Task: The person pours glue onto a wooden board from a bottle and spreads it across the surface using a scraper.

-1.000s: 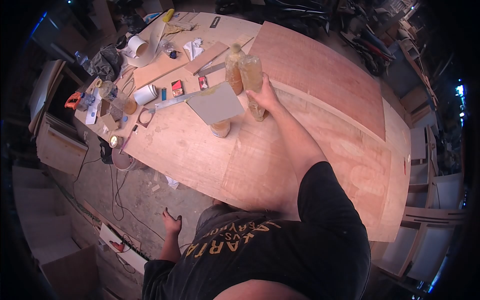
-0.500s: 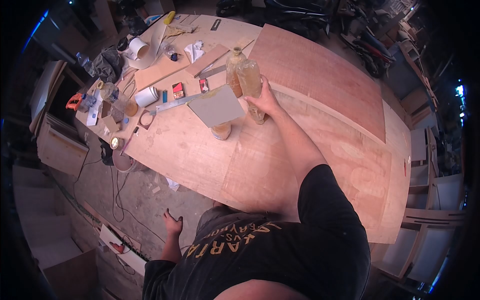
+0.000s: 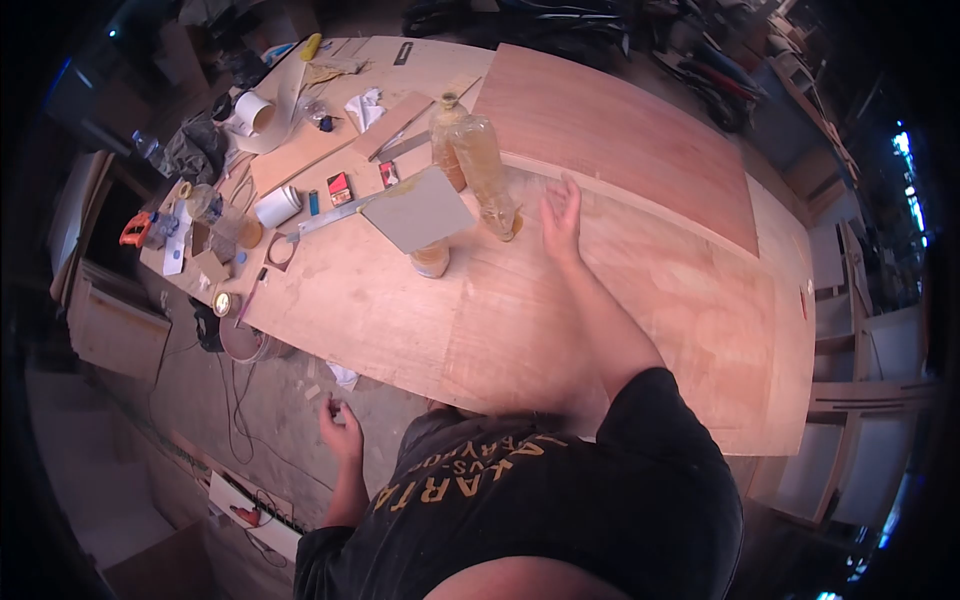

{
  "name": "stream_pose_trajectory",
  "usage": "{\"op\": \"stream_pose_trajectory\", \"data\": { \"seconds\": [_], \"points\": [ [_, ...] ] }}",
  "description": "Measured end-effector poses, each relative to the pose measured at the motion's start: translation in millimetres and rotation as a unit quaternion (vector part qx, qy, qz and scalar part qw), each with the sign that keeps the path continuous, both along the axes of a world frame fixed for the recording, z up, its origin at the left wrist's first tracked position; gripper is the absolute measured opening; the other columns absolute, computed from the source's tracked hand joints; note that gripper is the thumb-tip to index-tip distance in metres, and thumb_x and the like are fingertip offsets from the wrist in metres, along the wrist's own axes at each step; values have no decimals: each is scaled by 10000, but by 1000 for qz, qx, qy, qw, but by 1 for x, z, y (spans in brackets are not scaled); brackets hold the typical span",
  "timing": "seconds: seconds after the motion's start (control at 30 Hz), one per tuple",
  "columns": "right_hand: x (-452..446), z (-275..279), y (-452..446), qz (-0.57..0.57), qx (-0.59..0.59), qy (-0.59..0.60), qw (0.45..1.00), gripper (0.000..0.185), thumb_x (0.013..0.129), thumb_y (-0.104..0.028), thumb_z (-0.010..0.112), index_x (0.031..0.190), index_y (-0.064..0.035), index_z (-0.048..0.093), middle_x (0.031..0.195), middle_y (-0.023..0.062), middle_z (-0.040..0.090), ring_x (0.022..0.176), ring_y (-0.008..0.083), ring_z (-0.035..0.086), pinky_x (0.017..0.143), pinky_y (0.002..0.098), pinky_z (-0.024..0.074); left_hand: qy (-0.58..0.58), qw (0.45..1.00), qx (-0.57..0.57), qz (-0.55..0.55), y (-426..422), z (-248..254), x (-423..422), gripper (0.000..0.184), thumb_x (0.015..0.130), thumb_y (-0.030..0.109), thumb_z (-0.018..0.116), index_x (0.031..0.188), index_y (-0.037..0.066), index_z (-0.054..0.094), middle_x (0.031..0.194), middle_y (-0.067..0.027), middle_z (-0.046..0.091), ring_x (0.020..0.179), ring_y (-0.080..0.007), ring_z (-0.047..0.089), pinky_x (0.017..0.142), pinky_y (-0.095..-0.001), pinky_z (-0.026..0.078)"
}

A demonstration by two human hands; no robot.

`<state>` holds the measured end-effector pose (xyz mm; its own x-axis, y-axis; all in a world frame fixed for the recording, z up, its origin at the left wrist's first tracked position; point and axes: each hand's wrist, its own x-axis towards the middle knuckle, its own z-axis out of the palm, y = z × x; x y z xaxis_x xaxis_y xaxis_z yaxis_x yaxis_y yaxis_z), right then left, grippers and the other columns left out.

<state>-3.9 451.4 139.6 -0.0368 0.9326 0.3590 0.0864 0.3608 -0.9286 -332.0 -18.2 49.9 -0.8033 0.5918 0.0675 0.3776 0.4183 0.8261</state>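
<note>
Standing between right hand and gray board is a bottle.

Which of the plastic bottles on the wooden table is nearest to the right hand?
The tall yellowish plastic bottle directly left of the right hand; the other plastic bottles are farther left.

Hands: two, one right, one left
Table: one
Tall plastic bottles, mid-table: two
Grey rectangular panel: one
Container under panel: one
Red packs: two
White rolls: two
Blue lighter-sized item: one
Orange handle: one
Reddish plywood sheet: one
Bucket: one
</note>
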Motion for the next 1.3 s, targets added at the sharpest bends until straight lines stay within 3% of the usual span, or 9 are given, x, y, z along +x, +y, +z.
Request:
{"op": "stream_pose_trajectory", "data": {
  "seconds": [0.17, 0.3, 0.37, 0.47, 0.57, 0.67, 0.93, 1.17, 1.3],
  "points": [
    [54, -60, -113, -31, -24, -87, 995, 539, 964, -89, 671, 1437, -9, 426, 1356, 144, 556, 1204, 257, 578, 1019, 383, 483, 46, 984, 114, -127, 113, 29, -9, 498, 876, 18, 685, 1356, -44, 570, 1122, -160, 640, 1017, -248, 611, 935, -370, 492],
    [83, -70, -201, -18, -49, -208, 977, 512, 901, -59, 709, 1367, -6, 505, 1249, 137, 590, 1137, 259, 599, 937, 359, 489, 76, 954, 140, -252, 212, 60, 1, 824, 809, 99, 806, 1508, -22, 385, 1370, -190, 526, 1222, -291, 539, 1036, -412, 443],
    [87, -71, -234, -30, -40, -251, 967, 496, 882, -17, 709, 1345, -32, 531, 1225, 98, 590, 1109, 195, 603, 878, 309, 487, 64, 952, 127, -272, 255, 61, 10, 999, 726, 135, 867, 1531, -32, 300, 1424, -228, 482, 1317, -364, 488, 1122, -444, 400],
    [83, -56, -275, -27, -49, -264, 963, 484, 873, -10, 700, 1329, -24, 539, 1198, 123, 580, 1112, 220, 605, 871, 308, 494, 50, 933, 159, -319, 301, 65, 21, 1127, 656, 160, 924, 1541, -25, 251, 1466, -240, 451, 1385, -369, 443, 1157, -446, 374],
    [66, -15, -302, -32, -132, -257, 957, 500, 871, -23, 694, 1344, -17, 531, 1233, 161, 561, 1158, 275, 584, 930, 339, 489, -13, 918, 180, -352, 326, 62, 29, 1129, 624, 189, 956, 1505, -26, 285, 1437, -233, 485, 1367, -360, 468, 1135, -433, 399],
    [48, 0, -296, -43, -28, -303, 952, 543, 860, -61, 699, 1370, -23, 520, 1275, 198, 535, 1217, 351, 537, 1018, 394, 456, -82, 916, 202, -337, 339, 57, 39, 1064, 626, 196, 959, 1458, -18, 332, 1380, -220, 545, 1301, -339, 535, 1095, -427, 439],
    [-53, 106, -229, -34, 7, -383, 923, 712, 837, -188, 765, 1454, -54, 437, 1381, 214, 445, 1287, 407, 448, 1084, 502, 382, -72, 913, 239, -321, 360, 65, 55, 561, 706, 147, 903, 1152, -45, 622, 1110, -159, 697, 1014, -280, 682, 928, -398, 536],
    [-61, 137, -249, -119, 190, -385, 895, 987, 768, -327, 852, 1565, -123, 306, 1518, 238, 298, 1424, 454, 314, 1135, 616, 271, -147, 863, 285, -390, 309, 160, 102, 470, 710, 111, 874, 1105, -38, 666, 1071, -125, 710, 978, -242, 685, 903, -375, 539],
    [-20, 164, -270, -136, 221, -414, 872, 1086, 726, -410, 879, 1583, -122, 277, 1550, 252, 262, 1438, 452, 298, 1139, 647, 226, -144, 877, 184, -420, 267, 197, 149, 507, 703, 181, 868, 1126, -17, 671, 1066, -156, 708, 984, -289, 679, 883, -402, 541]
  ]
}}
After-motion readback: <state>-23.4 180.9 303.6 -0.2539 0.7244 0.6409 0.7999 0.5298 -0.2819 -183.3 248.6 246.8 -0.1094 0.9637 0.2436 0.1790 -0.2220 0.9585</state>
